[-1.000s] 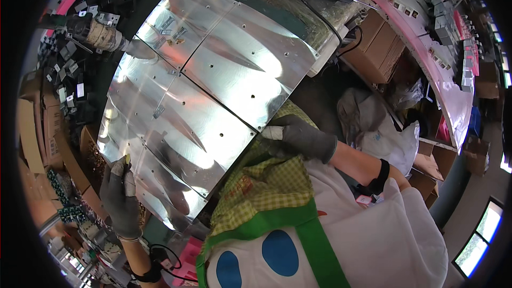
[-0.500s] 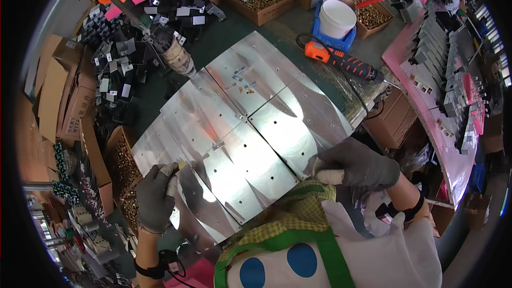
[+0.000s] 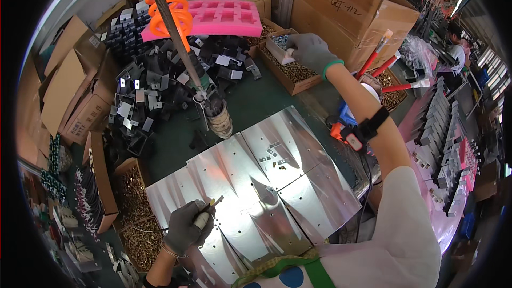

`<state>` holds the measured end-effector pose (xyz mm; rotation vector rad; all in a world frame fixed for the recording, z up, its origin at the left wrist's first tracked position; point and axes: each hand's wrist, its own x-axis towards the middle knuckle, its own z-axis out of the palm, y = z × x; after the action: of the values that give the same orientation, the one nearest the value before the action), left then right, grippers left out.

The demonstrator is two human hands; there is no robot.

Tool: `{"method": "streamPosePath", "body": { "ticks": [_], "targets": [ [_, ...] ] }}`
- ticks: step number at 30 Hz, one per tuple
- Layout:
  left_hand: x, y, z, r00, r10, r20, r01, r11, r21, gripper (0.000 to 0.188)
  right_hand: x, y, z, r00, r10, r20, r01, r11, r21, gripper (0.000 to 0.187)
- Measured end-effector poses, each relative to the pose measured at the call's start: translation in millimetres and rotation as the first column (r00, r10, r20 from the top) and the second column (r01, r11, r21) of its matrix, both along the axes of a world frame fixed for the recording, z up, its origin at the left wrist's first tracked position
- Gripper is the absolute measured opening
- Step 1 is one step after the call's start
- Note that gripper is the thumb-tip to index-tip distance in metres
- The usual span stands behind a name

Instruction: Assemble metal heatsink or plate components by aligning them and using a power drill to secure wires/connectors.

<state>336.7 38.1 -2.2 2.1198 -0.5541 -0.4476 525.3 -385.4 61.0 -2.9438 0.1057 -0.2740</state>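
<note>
Across the dark green worktop (image 3: 256,104) lie shiny metal sheets (image 3: 248,189), set edge to edge in front of the person and dotted with small holes. Beyond them, to the right, stands a large cardboard box (image 3: 341,8); to the left spreads a heap of black and silver brackets (image 3: 144,96), with a pink foam tray (image 3: 226,16) behind it. Near the sheets' far edge hangs a tape-wrapped tool (image 3: 220,120). The 2 gloved hands are well apart. The right hand (image 3: 314,53) reaches to a small white box (image 3: 274,52) sitting among brass fasteners (image 3: 304,73); whether its fingers grip anything I can't tell, as they are mostly hidden. Over the sheets' left part, the left hand (image 3: 186,228) pinches a small metal piece (image 3: 217,200). Smallest are some silver tabs (image 3: 272,153), scattered on the sheets.
</note>
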Motion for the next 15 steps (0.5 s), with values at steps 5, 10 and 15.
{"method": "streamPosePath", "body": {
  "ticks": [5,10,15],
  "targets": [
    [6,12,-15,0.972,0.041,-0.231,-0.057,0.996,-0.063,0.016,73,-37,-1,0.894,-0.205,-0.399,0.125,0.968,-0.217,0.033],
    [6,14,-23,0.969,0.038,-0.244,-0.069,0.990,-0.122,0.017,61,-43,-47,0.804,-0.083,-0.589,-0.026,0.984,-0.174,0.044],
    [7,12,-17,0.981,0.053,-0.188,-0.069,0.994,-0.079,0.017,40,-58,-95,0.948,0.126,-0.291,-0.110,0.991,0.070,0.054]
  ]
}}
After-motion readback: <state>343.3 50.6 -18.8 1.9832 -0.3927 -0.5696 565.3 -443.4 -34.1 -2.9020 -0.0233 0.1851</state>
